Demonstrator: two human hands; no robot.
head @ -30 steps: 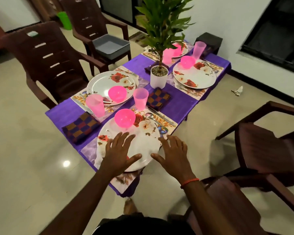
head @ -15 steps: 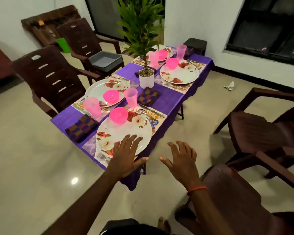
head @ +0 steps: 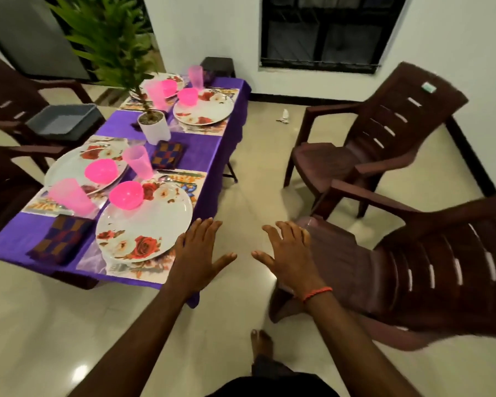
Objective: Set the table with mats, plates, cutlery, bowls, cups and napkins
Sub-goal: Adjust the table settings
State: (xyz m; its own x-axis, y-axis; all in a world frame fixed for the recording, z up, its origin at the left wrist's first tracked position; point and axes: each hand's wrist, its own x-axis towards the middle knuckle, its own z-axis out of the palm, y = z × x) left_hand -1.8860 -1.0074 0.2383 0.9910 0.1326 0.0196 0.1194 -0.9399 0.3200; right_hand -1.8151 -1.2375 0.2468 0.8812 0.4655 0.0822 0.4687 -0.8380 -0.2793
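A table under a purple cloth [head: 201, 156] carries several floral mats, each with a white flowered plate. The nearest plate [head: 155, 224] holds a pink bowl [head: 126, 194], with a pink cup [head: 138, 162] behind it and a fork [head: 118, 267] at the mat's near edge. A checked napkin [head: 60, 239] lies to its left, another napkin [head: 168, 155] farther back. My left hand [head: 196, 257] hovers open by the table's near right corner, off the plate. My right hand [head: 289, 253] is open over the floor, beside a chair seat.
A potted plant [head: 153, 127] stands mid-table. Brown plastic chairs [head: 370, 144] [head: 413, 270] stand to the right, more on the left, one holding a grey tub [head: 63, 120]. A paper scrap [head: 284, 116] lies on the tiled floor. My bare foot [head: 259, 342] shows below.
Both hands have drawn back from the nearest plate and off the table. The view has swung right and away from the table, bringing the right-hand chairs into sight.
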